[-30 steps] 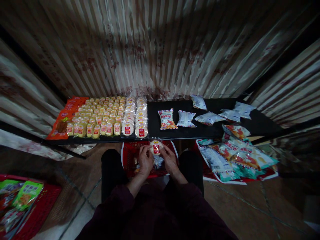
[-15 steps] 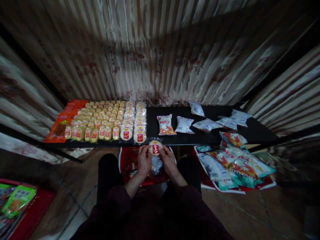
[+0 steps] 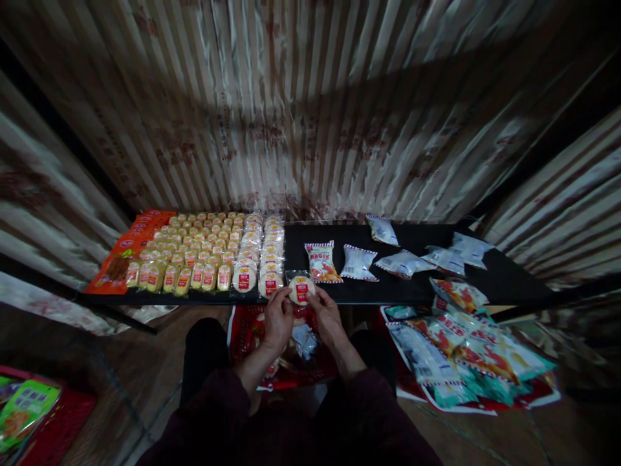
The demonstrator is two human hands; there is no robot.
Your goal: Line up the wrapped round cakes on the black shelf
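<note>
Between my two hands is a round, pale rice cracker (image 3: 301, 290) in a clear wrapper with a red and yellow label. My left hand (image 3: 279, 319) pinches its left edge, and my right hand (image 3: 326, 315) pinches its right edge. It is held over the front edge of the black shelf (image 3: 301, 236). Just left of it run two columns of overlapping wrapped rice crackers (image 3: 272, 259). Further left stand rows of small yellow wrapped cakes (image 3: 194, 252). To the right of the cracker lies a snack bag (image 3: 323, 262) with its printed front up.
Several silvery snack bags (image 3: 359, 262) lie across the shelf's right part. An orange packet (image 3: 127, 249) is at its left end. Below are a red basket (image 3: 239, 346) between my knees, a heaped pile of snack bags (image 3: 466, 343) at right, and another red basket (image 3: 72, 414) at lower left.
Both hands have moved the rice cracker forward, from in front of the shelf's edge to over it, beside the front of the cracker column. The camera view has tilted slightly up.
</note>
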